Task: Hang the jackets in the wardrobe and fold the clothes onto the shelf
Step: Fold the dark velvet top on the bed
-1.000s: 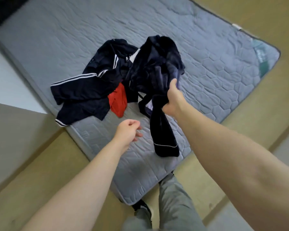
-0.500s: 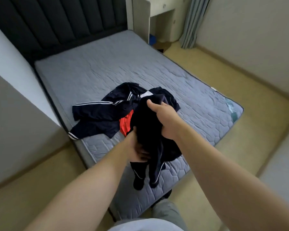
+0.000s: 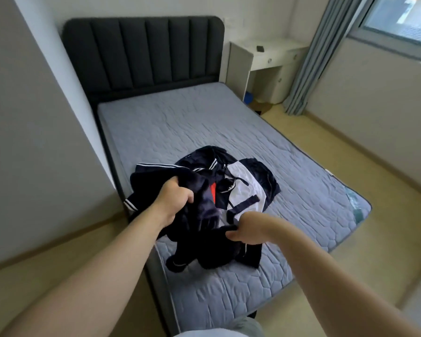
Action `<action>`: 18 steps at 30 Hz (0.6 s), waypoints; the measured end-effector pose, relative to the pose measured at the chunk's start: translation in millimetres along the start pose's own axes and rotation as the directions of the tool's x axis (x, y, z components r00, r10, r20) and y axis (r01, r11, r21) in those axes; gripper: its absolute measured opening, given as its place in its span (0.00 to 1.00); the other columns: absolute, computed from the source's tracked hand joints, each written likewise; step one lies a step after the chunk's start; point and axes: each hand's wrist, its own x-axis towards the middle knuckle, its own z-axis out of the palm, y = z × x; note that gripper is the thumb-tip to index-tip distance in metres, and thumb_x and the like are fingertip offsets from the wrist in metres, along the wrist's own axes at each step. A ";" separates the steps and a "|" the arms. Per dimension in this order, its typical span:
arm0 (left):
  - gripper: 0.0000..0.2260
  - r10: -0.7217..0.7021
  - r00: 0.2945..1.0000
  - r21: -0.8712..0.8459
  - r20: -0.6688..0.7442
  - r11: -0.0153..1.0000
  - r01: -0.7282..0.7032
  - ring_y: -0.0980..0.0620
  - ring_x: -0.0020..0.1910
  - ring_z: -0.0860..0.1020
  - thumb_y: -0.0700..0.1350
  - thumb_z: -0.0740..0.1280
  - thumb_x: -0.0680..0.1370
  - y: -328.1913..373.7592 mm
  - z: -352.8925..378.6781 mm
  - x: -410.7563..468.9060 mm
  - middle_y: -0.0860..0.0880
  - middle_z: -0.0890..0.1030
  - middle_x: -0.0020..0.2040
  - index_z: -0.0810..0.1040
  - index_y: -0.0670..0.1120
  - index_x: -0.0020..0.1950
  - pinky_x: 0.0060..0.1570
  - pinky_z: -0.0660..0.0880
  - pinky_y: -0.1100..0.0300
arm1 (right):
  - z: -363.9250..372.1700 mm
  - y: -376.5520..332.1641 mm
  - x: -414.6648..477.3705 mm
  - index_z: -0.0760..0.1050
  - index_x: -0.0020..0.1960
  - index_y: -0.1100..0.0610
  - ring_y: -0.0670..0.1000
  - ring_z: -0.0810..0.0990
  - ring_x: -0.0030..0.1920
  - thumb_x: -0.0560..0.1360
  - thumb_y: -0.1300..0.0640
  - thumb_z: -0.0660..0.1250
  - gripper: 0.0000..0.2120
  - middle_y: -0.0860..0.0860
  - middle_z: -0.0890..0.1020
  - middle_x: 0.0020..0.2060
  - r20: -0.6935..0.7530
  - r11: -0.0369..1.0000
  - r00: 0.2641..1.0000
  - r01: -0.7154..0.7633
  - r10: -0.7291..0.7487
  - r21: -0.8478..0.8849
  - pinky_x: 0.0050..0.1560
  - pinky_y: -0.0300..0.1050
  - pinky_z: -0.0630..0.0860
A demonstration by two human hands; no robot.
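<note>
A dark navy garment [image 3: 204, 229] with thin white trim hangs bunched between my hands above the near edge of the grey mattress [image 3: 289, 171]. My left hand [image 3: 173, 200] grips its upper left part in a fist. My right hand [image 3: 243, 231] pinches its right edge. Behind it on the mattress lies a pile: a navy jacket with white stripes [image 3: 156, 170], a bit of red cloth [image 3: 213, 192], and a navy and white garment [image 3: 248, 188]. The wardrobe and shelf are not in view.
The bed has a dark padded headboard [image 3: 144, 54]. A white desk [image 3: 265, 59] and a grey curtain [image 3: 309, 59] stand at the back right. A wall panel [image 3: 34, 142] runs close along the bed's left. Beige floor [image 3: 374, 190] lies to the right.
The view has tilted up to show the room. My hands have spread apart on the navy garment, the left moving up and left, the right dropping to its right edge.
</note>
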 end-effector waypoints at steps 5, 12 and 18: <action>0.13 0.241 0.933 0.530 0.269 0.772 -0.352 0.55 0.40 0.80 0.51 0.70 0.60 38.4 -43.6 -28.9 0.55 0.83 0.38 0.80 0.49 0.42 0.40 0.76 0.60 | -31.3 -30.4 13.4 0.62 0.75 0.53 0.60 0.77 0.60 0.75 0.49 0.69 0.32 0.58 0.72 0.67 -0.399 0.948 0.915 0.181 -0.064 0.262 0.57 0.51 0.76; 0.13 0.618 0.691 0.813 0.375 0.139 -0.566 0.47 0.33 0.69 0.34 0.67 0.65 75.9 -83.6 -59.6 0.51 0.67 0.33 0.66 0.48 0.37 0.33 0.58 0.60 | -61.1 -89.8 9.0 0.51 0.79 0.38 0.56 0.48 0.79 0.68 0.55 0.75 0.48 0.49 0.45 0.80 -0.527 0.829 0.676 0.550 -0.515 -0.104 0.71 0.56 0.61; 0.12 0.728 0.677 0.773 0.108 0.366 -0.518 0.47 0.40 0.74 0.30 0.65 0.68 72.3 -107.6 -54.8 0.48 0.77 0.41 0.73 0.46 0.45 0.37 0.69 0.60 | -62.6 -116.5 11.7 0.74 0.45 0.56 0.56 0.79 0.44 0.69 0.45 0.76 0.18 0.50 0.79 0.38 -0.644 0.834 0.662 0.547 -0.382 0.068 0.41 0.49 0.73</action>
